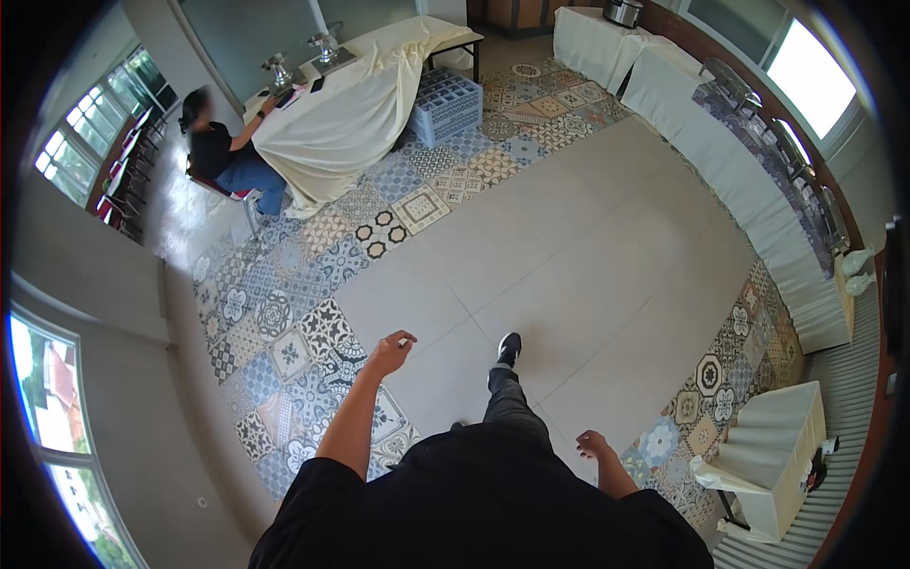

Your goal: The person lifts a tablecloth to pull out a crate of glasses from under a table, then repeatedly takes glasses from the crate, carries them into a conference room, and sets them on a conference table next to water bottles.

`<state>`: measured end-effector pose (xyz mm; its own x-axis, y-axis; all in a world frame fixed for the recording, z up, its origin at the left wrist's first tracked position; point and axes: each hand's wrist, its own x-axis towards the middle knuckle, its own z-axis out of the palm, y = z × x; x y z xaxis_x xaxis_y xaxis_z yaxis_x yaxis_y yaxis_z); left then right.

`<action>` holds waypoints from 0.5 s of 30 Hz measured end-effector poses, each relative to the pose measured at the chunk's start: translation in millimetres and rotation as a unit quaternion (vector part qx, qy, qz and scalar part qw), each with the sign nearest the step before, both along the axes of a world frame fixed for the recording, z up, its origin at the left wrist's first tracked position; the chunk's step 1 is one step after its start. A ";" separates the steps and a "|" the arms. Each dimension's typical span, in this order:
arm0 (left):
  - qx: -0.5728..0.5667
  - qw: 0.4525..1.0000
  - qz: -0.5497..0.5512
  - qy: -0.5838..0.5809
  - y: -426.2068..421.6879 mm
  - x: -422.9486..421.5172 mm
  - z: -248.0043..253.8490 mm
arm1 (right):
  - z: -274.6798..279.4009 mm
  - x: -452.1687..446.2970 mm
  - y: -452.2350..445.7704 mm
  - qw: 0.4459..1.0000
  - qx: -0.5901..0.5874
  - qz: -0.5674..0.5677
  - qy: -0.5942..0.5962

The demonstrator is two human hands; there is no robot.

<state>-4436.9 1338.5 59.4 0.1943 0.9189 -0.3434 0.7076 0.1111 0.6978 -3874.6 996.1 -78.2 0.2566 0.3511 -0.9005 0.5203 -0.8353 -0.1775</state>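
Note:
My left hand (390,354) hangs out in front of my body over the grey floor tiles, close to the patterned border. Its fingers are loosely curled, with a small gap by the thumb, and I see nothing held. On the other side, my right hand (593,444) is low beside my body, also loosely bent and holding nothing I can see. Neither hand touches anything. Between them one foot in a dark shoe (510,350) is forward on the floor (588,275).
A person (227,152) sits at a cloth-draped table (332,133) with metal stands (277,70) on it. A blue-grey crate (445,106) stands beside it. Along the right wall runs a draped counter (706,156) with chafing dishes (735,87). A small draped table (773,455) is at lower right.

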 end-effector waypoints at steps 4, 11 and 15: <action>0.029 0.999 -0.039 0.020 51.2 18.5 -66.6 | -6.1 24.2 117.4 1.000 -0.001 0.017 0.012; -0.254 0.935 -0.149 0.199 58.4 -18.5 -129.3 | 2.2 97.3 350.6 0.990 0.116 0.073 0.041; -0.286 0.942 0.089 0.149 72.4 -0.1 -103.0 | 34.4 120.1 496.7 0.962 0.263 0.061 0.047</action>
